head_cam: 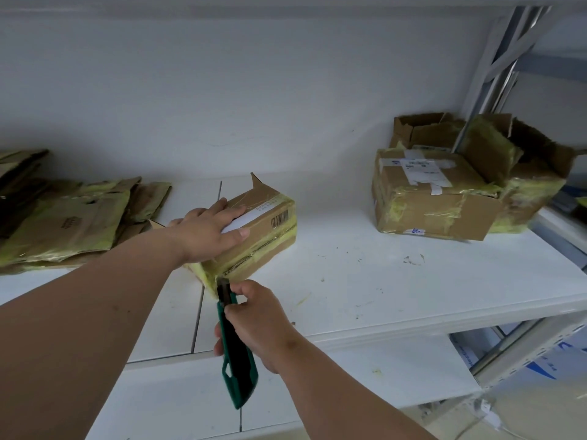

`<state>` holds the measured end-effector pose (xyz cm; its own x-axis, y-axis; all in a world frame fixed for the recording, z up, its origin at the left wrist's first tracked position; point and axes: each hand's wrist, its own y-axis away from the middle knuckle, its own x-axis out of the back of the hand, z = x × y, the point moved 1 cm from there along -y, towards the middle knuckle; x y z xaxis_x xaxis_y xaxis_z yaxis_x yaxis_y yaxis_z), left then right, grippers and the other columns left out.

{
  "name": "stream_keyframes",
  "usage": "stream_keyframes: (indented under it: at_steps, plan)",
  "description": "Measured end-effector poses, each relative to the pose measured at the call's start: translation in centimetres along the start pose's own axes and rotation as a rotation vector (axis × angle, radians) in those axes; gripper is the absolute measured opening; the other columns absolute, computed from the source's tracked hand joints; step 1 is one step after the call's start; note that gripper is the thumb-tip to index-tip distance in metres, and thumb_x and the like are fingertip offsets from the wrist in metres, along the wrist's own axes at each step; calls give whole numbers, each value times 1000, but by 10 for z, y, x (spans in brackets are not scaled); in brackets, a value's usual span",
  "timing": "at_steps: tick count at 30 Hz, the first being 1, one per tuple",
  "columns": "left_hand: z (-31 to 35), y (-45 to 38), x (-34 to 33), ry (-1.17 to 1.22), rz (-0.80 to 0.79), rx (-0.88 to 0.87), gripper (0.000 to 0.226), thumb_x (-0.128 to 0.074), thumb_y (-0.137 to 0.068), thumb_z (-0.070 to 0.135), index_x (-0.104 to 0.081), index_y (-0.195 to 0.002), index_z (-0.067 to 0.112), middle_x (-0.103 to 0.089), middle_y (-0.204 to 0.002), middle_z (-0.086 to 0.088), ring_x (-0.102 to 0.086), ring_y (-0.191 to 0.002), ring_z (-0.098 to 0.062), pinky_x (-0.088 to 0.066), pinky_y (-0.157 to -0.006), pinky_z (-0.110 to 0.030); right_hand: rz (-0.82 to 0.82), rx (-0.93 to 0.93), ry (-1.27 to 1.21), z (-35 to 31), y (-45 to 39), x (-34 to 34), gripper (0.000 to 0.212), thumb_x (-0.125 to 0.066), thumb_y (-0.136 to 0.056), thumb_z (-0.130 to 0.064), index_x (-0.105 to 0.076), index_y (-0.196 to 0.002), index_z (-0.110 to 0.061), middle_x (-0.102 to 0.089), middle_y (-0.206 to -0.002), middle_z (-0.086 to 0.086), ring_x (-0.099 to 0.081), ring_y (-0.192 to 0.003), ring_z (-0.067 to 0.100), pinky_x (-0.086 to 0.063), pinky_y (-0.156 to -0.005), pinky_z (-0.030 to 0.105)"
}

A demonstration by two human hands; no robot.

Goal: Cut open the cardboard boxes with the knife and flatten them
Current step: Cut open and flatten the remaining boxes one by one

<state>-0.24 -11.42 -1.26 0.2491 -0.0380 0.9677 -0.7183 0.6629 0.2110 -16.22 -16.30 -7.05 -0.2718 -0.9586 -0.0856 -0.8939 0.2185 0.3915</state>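
As the left hand presses flat on a small brown cardboard box wrapped in yellow tape at the white shelf's centre, the right hand grips a green utility knife, blade at the box's six-o'clock corner. A slip could send the blade toward the bracing forearm. Flattened cardboard lies at nine o'clock, uncut boxes at two.
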Motion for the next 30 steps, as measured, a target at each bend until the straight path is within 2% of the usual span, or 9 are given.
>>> stream_keyframes:
  at_steps: [6,11,15,18,20,22,25,28,30]
  plan:
    - [0,2,-1,-1,1,-7,60,-25,-95,67,-6,-150,53,6,-163,13,-3,-150,-26,-10,-116,-54,-14,15,62,0,1,5,53,-36,-93,1,-40,-142,-19,-64,-79,14,-62,-49,20,-52,-51,23]
    - [0,0,-1,-2,9,-8,63,-29,-93,69,-6,-150,53,7,-163,14,-4,-150,-26,-10,-116,-53,-163,48,162,-1,8,-5,48,-42,-94,0,-48,-138,-19,-66,-79,13,-61,-51,20,-53,-56,29]
    - [-8,7,-2,64,32,-22,75,-44,-87,71,-6,-149,54,5,-163,15,-7,-149,-25,-14,-115,-53,3,77,4,-12,0,25,33,-43,-94,2,-54,-122,-14,-64,-70,15,-57,-45,24,-47,-49,26]
    - [-14,10,0,189,29,-33,78,-55,-85,67,-11,-148,56,2,-162,18,-8,-149,-23,-17,-118,-51,134,53,85,-17,-3,57,37,-43,-92,2,-57,-118,-19,-65,-70,13,-59,-47,24,-50,-54,29]
    - [-16,8,-1,229,30,-38,78,-59,-84,65,-14,-148,56,-1,-162,20,-12,-148,-21,-19,-118,-51,264,60,205,-16,-10,71,46,-40,-90,1,-57,-124,-25,-66,-74,8,-62,-52,21,-54,-62,32]
    - [-18,3,-2,235,15,-42,82,-63,-79,68,-18,-146,55,-12,-161,17,-28,-142,-21,-30,-114,-49,388,118,383,-15,-18,84,55,-39,-90,-2,-51,-134,-32,-66,-86,2,-67,-71,21,-55,-73,35]
    - [-18,-4,1,228,-16,-62,78,-61,-66,77,-26,-133,57,-37,-149,8,-49,-124,-18,-43,-104,-44,460,177,637,-19,-25,103,67,-37,-88,-1,-39,-146,-36,-58,-105,3,-59,-89,23,-47,-74,31]
    - [-18,-8,5,210,-3,-85,65,-63,-84,59,-33,-141,49,-31,-154,14,-33,-140,-14,-34,-111,-47,498,135,838,-22,-30,119,70,-38,-90,-5,-31,-151,-37,-40,-118,5,-55,-95,27,-45,-82,31]
    - [-23,-8,9,171,35,-89,63,-65,-87,52,-37,-143,46,-27,-155,19,-29,-141,-15,-32,-112,-49,556,110,1015,-21,-32,129,69,-41,-90,-9,-29,-152,-36,-34,-110,4,-52,-93,28,-44,-84,34]
